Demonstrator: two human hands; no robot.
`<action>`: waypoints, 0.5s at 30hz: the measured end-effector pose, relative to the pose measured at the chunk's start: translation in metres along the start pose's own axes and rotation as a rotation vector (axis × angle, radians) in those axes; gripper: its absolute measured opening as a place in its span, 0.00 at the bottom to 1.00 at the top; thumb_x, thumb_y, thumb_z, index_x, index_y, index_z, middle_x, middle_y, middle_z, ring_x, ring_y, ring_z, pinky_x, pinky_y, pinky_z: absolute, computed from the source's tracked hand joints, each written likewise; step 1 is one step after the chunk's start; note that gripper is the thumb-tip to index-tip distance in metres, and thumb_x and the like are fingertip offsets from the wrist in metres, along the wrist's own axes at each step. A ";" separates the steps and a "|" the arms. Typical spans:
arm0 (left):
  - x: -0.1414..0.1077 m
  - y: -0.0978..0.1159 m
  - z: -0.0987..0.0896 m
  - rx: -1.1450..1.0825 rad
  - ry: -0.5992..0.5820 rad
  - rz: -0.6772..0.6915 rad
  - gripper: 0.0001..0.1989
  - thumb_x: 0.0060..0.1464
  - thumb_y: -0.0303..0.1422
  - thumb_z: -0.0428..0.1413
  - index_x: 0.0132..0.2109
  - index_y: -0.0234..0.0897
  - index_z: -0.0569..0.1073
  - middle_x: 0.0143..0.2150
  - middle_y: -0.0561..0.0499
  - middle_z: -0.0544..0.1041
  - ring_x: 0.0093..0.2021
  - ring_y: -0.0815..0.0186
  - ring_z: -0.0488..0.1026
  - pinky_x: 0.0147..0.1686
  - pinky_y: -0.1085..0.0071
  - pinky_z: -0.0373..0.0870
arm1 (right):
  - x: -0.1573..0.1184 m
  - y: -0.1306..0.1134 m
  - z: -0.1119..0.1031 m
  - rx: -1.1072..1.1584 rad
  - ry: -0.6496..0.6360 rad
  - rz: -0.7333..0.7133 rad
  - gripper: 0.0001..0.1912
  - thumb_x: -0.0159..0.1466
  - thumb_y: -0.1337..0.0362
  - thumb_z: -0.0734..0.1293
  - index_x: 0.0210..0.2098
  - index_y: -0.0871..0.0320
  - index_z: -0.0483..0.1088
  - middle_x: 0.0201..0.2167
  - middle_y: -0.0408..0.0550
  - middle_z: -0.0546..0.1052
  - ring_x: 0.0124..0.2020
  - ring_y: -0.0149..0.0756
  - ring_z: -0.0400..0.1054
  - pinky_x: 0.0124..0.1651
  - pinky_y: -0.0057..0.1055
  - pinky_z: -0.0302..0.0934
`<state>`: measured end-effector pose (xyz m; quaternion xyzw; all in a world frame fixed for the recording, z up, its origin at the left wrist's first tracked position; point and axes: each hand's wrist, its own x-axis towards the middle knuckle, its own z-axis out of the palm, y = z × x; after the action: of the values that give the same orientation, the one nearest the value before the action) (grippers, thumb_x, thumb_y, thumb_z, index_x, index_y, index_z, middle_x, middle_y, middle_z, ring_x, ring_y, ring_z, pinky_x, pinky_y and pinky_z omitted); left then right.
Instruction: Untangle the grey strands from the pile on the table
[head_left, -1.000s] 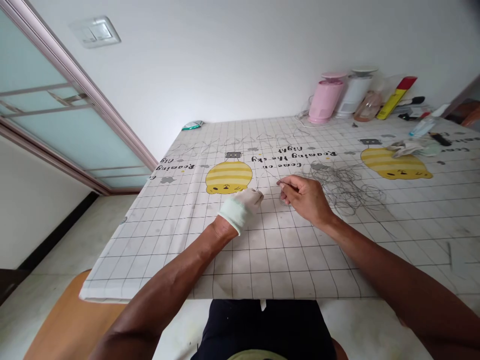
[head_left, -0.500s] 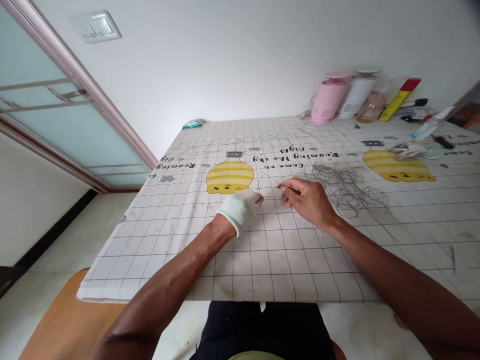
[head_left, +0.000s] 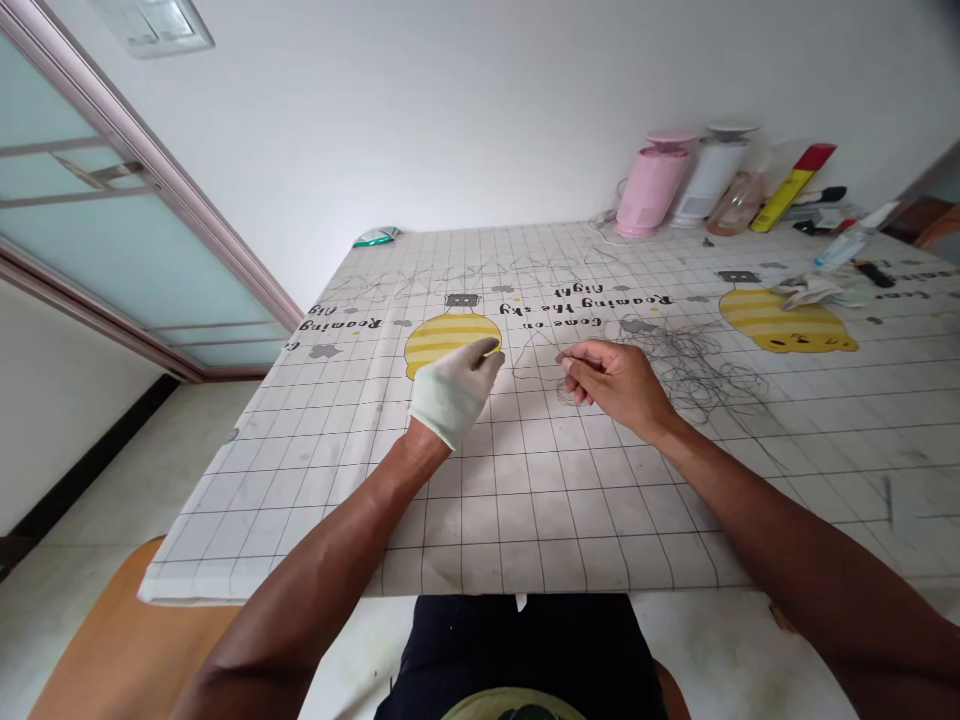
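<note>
A thin dark wire (head_left: 537, 334) arches over the checked tablecloth between my two hands. My right hand (head_left: 611, 380), bare, pinches it between thumb and fingertips. On my left hand (head_left: 456, 388) is a white glove with a pale green cuff; its thumb and fingers are bent towards each other over the printed yellow bear, and whether anything is between them is too small to tell. A loose tangle of wire (head_left: 697, 370) lies just right of my right hand. More wire (head_left: 450, 275) runs in wavy loops across the cloth behind my hands.
Along the wall at the back right stand a pink device (head_left: 654, 190), a white device (head_left: 709, 180), a bottle (head_left: 736, 203) and a yellow-red can (head_left: 793, 188). A crumpled glove (head_left: 825, 287) lies at the right. A green-white packet (head_left: 376, 237) sits at the back left corner.
My left hand has moved left and slightly up, away from my right hand, and its fingers have loosened. My right hand keeps its pinch on the wire. The view has shifted slightly.
</note>
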<state>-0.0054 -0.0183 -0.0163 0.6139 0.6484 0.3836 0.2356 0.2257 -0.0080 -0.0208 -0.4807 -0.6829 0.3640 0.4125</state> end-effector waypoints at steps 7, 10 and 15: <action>0.002 0.002 -0.004 -0.030 -0.205 0.035 0.20 0.69 0.39 0.52 0.63 0.43 0.77 0.51 0.49 0.85 0.41 0.64 0.83 0.43 0.69 0.80 | -0.003 -0.003 0.003 0.039 -0.016 -0.011 0.17 0.69 0.50 0.71 0.42 0.58 0.79 0.26 0.47 0.79 0.23 0.32 0.70 0.24 0.29 0.65; 0.000 0.008 -0.006 0.306 -0.075 0.363 0.20 0.63 0.36 0.62 0.61 0.43 0.78 0.63 0.45 0.79 0.56 0.55 0.78 0.55 0.59 0.77 | -0.003 -0.005 0.004 0.055 -0.010 -0.001 0.17 0.69 0.50 0.71 0.41 0.58 0.79 0.26 0.47 0.78 0.22 0.32 0.70 0.24 0.29 0.65; -0.002 0.014 -0.001 0.615 -0.092 0.809 0.06 0.61 0.35 0.64 0.38 0.38 0.84 0.65 0.42 0.75 0.65 0.44 0.70 0.58 0.49 0.72 | -0.004 -0.007 0.007 0.082 -0.013 -0.005 0.17 0.70 0.50 0.70 0.41 0.57 0.79 0.26 0.46 0.78 0.23 0.32 0.69 0.24 0.30 0.64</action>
<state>0.0031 -0.0214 -0.0049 0.8731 0.4305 0.2079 -0.0953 0.2174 -0.0145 -0.0183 -0.4592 -0.6712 0.3936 0.4286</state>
